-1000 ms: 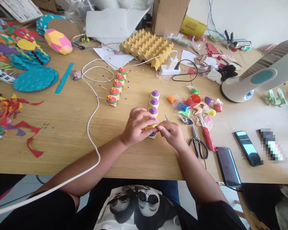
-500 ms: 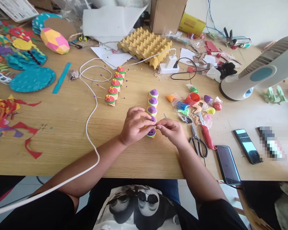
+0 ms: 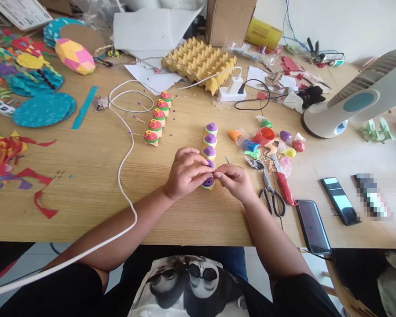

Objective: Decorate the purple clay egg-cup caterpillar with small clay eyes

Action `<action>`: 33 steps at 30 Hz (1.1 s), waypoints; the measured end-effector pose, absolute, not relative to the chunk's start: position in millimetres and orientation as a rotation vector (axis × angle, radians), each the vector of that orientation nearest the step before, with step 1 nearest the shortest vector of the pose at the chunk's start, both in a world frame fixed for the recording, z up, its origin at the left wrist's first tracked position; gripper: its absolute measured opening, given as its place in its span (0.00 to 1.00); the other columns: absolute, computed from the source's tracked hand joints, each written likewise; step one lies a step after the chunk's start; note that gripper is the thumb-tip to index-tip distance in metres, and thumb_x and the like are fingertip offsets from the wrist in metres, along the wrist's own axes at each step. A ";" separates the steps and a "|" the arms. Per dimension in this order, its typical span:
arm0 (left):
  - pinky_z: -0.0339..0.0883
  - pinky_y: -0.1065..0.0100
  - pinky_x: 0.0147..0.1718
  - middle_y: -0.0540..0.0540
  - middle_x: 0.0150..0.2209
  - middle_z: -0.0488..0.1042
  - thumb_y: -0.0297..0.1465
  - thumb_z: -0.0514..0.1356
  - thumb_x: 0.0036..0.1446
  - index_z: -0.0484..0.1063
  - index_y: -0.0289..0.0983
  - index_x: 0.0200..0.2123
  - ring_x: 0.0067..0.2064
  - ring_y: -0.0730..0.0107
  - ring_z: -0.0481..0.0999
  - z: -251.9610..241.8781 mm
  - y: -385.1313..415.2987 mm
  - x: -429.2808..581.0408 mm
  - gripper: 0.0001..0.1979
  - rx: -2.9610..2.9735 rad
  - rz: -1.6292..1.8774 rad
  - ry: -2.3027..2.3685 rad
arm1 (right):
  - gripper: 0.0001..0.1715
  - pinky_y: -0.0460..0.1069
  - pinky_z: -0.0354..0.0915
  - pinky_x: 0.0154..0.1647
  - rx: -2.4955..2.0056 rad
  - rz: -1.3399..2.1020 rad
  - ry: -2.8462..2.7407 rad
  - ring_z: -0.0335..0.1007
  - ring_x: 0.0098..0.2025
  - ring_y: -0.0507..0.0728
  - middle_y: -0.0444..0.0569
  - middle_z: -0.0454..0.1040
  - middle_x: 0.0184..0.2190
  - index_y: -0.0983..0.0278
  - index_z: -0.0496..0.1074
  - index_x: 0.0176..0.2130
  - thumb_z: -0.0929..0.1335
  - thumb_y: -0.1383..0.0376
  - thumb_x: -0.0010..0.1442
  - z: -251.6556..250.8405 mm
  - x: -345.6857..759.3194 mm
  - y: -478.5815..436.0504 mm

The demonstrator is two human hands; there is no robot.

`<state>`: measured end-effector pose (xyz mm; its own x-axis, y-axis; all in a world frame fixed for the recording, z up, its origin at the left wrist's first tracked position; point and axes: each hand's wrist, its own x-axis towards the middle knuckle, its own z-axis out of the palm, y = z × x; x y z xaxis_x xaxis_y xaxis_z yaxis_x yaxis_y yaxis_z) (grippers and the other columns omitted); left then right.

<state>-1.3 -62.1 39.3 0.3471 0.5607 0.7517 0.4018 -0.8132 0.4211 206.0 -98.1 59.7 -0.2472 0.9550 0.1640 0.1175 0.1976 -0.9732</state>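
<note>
A row of egg-carton cups topped with purple clay stands on the table in front of me, its near end partly covered by my fingers. My left hand is closed in a pinch over the near cups, thumb and fingertips together. From the other side my right hand pinches too, its fingertips meeting those of the left. Whatever lies between them is too small to make out. Dark spots show on the nearest purple cup. To the left stands a second row of cups with red and green clay, with thin sticks at its sides.
Bags of coloured clay, an orange cup, scissors and a red-handled knife lie at right. Phones and a fan are further right. A white cable crosses my left arm. Behind sits an egg tray.
Almost nothing differs. Both hands keep their pinch at the same spot, with the right hand shifted only very slightly.
</note>
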 end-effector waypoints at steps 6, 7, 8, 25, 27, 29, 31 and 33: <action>0.71 0.55 0.54 0.48 0.38 0.79 0.32 0.69 0.60 0.82 0.46 0.39 0.52 0.61 0.70 40.8 -62.5 -1.1 0.04 2.435 1.507 0.835 | 0.24 0.48 0.64 0.29 -1.048 1.173 -1.605 0.66 0.26 0.51 0.47 0.74 0.24 0.64 0.78 0.29 0.69 0.49 0.67 61.4 206.2 -98.2; 0.71 0.55 0.54 0.49 0.38 0.79 0.32 0.69 0.60 0.82 0.46 0.39 0.52 0.61 0.70 40.8 -62.5 -1.2 0.04 2.432 1.504 0.842 | 0.23 0.47 0.64 0.29 -1.051 1.200 -1.581 0.66 0.26 0.50 0.47 0.75 0.25 0.65 0.78 0.30 0.70 0.49 0.66 61.2 205.7 -98.3; 0.71 0.55 0.54 0.49 0.38 0.79 0.32 0.69 0.60 0.82 0.46 0.39 0.52 0.61 0.70 40.7 -62.6 -1.1 0.04 2.429 1.503 0.846 | 0.22 0.47 0.63 0.28 -1.058 1.229 -1.547 0.65 0.25 0.50 0.47 0.76 0.26 0.65 0.78 0.31 0.72 0.49 0.64 60.8 205.2 -98.5; 0.69 0.53 0.55 0.47 0.39 0.79 0.35 0.69 0.60 0.83 0.48 0.38 0.53 0.59 0.69 39.7 -61.2 -0.8 0.03 2.415 1.408 0.920 | 0.22 0.45 0.60 0.23 -1.117 1.437 -1.267 0.64 0.25 0.49 0.44 0.73 0.24 0.64 0.78 0.33 0.78 0.48 0.53 57.4 201.4 -98.7; 0.69 0.53 0.55 0.47 0.39 0.79 0.35 0.69 0.60 0.83 0.48 0.37 0.53 0.59 0.69 39.3 -61.3 -1.4 0.02 2.414 1.394 0.926 | 0.22 0.45 0.61 0.24 -1.114 1.436 -1.271 0.64 0.25 0.49 0.45 0.74 0.25 0.64 0.78 0.33 0.78 0.49 0.53 56.0 201.6 -98.9; 0.69 0.52 0.55 0.47 0.39 0.79 0.35 0.69 0.60 0.83 0.48 0.36 0.53 0.59 0.69 38.8 -61.4 -2.2 0.01 2.418 1.387 0.927 | 0.21 0.45 0.61 0.24 -1.101 1.437 -1.272 0.64 0.24 0.49 0.45 0.75 0.26 0.64 0.78 0.34 0.78 0.50 0.53 54.2 201.6 -99.0; 0.69 0.52 0.55 0.47 0.38 0.79 0.35 0.69 0.60 0.83 0.48 0.35 0.53 0.59 0.69 38.5 -61.3 -2.9 0.01 2.422 1.389 0.920 | 0.21 0.45 0.62 0.24 -1.092 1.438 -1.272 0.64 0.25 0.49 0.45 0.75 0.26 0.64 0.78 0.35 0.78 0.50 0.54 52.5 201.6 -99.1; 0.69 0.53 0.55 0.48 0.38 0.79 0.35 0.69 0.60 0.83 0.48 0.35 0.53 0.59 0.69 38.5 -61.0 -3.2 0.01 2.424 1.403 0.908 | 0.21 0.45 0.62 0.25 -1.094 1.436 -1.274 0.65 0.25 0.49 0.46 0.76 0.27 0.64 0.78 0.34 0.78 0.50 0.53 51.4 201.5 -99.0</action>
<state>-3.2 -61.0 38.5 0.3619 0.5964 0.7164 0.4095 -0.7921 0.4526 201.5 -99.0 51.4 -0.2047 0.9775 -0.0510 -0.0658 -0.0657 -0.9957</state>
